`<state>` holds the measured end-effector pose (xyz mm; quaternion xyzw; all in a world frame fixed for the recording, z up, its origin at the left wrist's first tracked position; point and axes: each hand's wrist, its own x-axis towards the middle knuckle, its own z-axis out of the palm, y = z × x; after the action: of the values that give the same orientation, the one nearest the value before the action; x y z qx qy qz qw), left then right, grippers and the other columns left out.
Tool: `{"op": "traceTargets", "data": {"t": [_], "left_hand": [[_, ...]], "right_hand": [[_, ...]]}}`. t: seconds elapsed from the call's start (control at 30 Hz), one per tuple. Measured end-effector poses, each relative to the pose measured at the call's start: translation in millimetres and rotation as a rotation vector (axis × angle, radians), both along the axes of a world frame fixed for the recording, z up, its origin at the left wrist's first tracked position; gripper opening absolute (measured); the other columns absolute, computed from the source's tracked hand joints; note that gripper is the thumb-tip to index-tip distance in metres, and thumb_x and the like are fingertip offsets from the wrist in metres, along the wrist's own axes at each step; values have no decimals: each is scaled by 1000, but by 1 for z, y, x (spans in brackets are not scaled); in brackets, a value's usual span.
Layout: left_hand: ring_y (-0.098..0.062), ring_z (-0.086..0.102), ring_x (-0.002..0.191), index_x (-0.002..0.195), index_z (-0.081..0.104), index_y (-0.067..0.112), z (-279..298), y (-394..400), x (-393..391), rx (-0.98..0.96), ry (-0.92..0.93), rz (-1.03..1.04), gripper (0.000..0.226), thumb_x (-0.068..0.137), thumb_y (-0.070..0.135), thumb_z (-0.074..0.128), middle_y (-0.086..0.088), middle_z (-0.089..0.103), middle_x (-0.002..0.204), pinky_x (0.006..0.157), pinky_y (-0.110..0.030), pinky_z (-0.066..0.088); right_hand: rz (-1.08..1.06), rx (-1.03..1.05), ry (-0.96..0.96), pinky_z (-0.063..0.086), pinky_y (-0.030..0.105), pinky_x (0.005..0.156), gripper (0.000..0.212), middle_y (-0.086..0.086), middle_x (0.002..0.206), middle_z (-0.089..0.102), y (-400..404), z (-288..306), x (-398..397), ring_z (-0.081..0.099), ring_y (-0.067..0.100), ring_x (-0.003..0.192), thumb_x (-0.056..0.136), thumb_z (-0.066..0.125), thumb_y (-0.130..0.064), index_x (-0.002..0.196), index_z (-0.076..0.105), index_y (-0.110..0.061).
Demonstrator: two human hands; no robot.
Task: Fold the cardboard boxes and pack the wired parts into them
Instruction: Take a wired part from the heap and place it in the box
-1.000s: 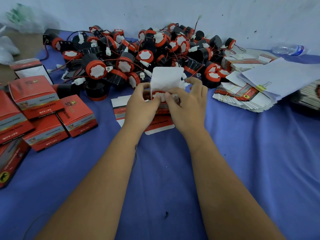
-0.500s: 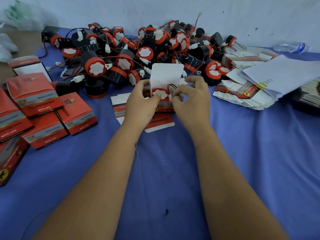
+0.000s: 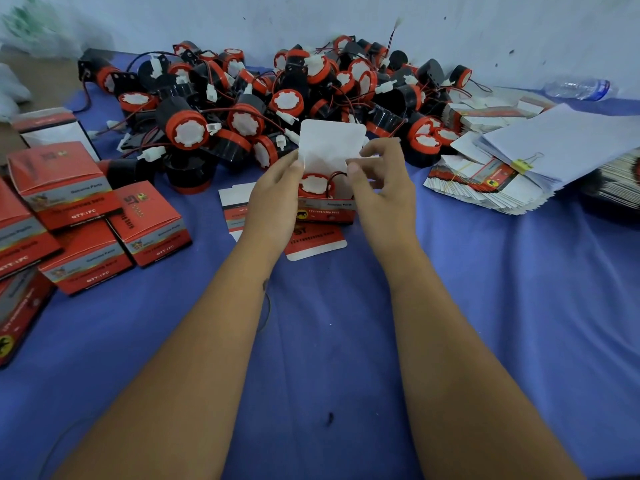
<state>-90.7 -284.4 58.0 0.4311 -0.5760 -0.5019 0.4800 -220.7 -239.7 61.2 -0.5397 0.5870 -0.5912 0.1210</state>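
Head view: box (image 3: 325, 209) mid-cloth, part (image 3: 314, 184) inside, left hand (image 3: 277, 199) gripping its side, right hand (image 3: 382, 181) seemingly pinching the flap (image 3: 330, 143); risk of trapping the wire (image 3: 335, 174) at closing.

Near cloth (image 3: 329, 341) open (mostly) — parts pile (image 3: 277, 109) behind.
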Motion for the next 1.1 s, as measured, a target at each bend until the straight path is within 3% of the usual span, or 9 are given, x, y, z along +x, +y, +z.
{"op": "traceTargets", "data": {"t": [0.13, 0.2, 0.33, 0.47, 0.6, 0.8, 0.93, 1.0, 1.1], "left_hand": [[12, 63, 88, 101, 57, 51, -3, -2, 3, -34, -19, -27, 17, 99, 35, 53, 35, 67, 86, 81, -20, 48], [5, 66, 91, 109, 58, 46, -5, -3, 4, -40, -29, -44, 17, 98, 34, 56, 28, 70, 91, 84, -25, 52], [-7, 63, 105, 129, 53, 32, -5, -2, 4, -73, -97, -64, 36, 95, 27, 62, 13, 65, 114, 91, -32, 53], [-3, 62, 103, 124, 53, 33, -4, -2, 5, -89, -100, -72, 36, 93, 20, 65, 15, 65, 112, 86, -27, 52], [-11, 63, 109, 126, 51, 35, -4, -3, 5, -82, -77, -82, 43, 92, 13, 64, 13, 67, 112, 92, -34, 53], [-11, 66, 91, 89, 56, 36, -5, -5, 4, -115, -54, -28, 28, 90, 9, 66, 12, 70, 93, 78, -29, 55], [-5, 66, 93, 83, 67, 36, -1, -8, 13, -196, -153, -40, 28, 91, 10, 65, 18, 66, 95, 74, -21, 55], [-6, 64, 104, 87, 74, 36, 1, -10, 19, -116, -123, -92, 34, 95, 8, 56, 22, 65, 110, 79, -18, 54], [-8, 58, 117, 104, 75, 30, 2, -14, 25, 3, -76, -175, 38, 97, 7, 46, 14, 55, 139, 88, -24, 55]], "right_hand": [[17, 67, 6, 45, 13, 76, 14, -14, 90, 67, -3, 0, -3, 60, 2, 90, 97, 56, -13, 94, 67, -21], [29, 110, 35, 48, 19, 81, 14, -10, 93, 68, -5, -1, -1, 61, 6, 94, 94, 59, -11, 95, 73, -18], [-66, 121, 73, 40, 13, 85, 15, -2, 104, 61, -11, -3, 7, 54, 15, 107, 89, 66, -13, 100, 73, -21], [-92, 258, -280, 53, 35, 86, 35, -2, 115, 52, -12, -5, 12, 54, 23, 111, 87, 69, -19, 114, 50, -30], [37, 193, -474, 55, 27, 69, 62, 0, 112, 55, -10, -2, 7, 64, 17, 96, 86, 69, -7, 132, 39, -35], [58, 231, -278, 49, 19, 64, 27, 6, 116, 59, -8, -1, 1, 57, 15, 83, 86, 70, -11, 85, 61, -36], [106, 238, -376, 51, 15, 64, 47, 7, 114, 61, -4, 2, -5, 66, 8, 91, 84, 40, 12, 81, 73, -23], [167, 241, -456, 49, 11, 57, 45, 5, 104, 64, -2, 3, -8, 65, -5, 74, 81, 37, 14, 84, 74, -10], [183, 304, -445, 50, 14, 58, 22, 1, 105, 67, -3, 3, -13, 66, 1, 78, 86, 56, -1, 97, 74, -6]]}}
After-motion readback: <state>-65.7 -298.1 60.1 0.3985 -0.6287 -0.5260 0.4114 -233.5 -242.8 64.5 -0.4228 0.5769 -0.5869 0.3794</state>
